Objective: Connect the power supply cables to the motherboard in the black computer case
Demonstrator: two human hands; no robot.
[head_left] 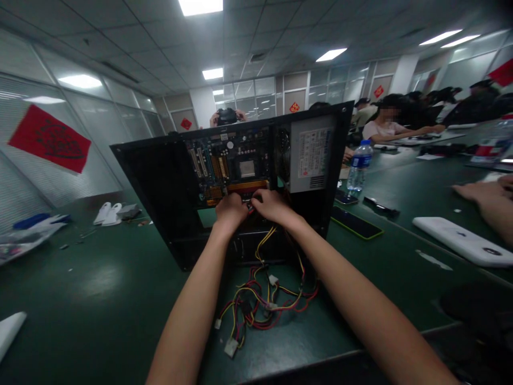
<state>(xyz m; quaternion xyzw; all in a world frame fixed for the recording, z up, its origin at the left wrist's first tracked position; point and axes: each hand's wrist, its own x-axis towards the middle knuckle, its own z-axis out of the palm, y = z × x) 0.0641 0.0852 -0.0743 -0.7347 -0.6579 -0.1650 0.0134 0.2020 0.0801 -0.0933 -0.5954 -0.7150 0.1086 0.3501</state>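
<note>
An open black computer case stands on the table, its inside facing me. Inside it are a motherboard and, at upper right, a silver power supply. Both my hands are at the motherboard's lower edge, just below the memory slots. My left hand has its fingers closed, and my right hand pinches close beside it. A small reddish bit shows between the fingertips; its kind is hidden. A bundle of power cables, yellow, red and black with white plugs, hangs out of the case onto the table below my wrists.
Right of the case are a water bottle, a green-edged phone and a white oblong device. Another person's hand rests at far right. Small white parts and a plastic bag lie left. People sit behind.
</note>
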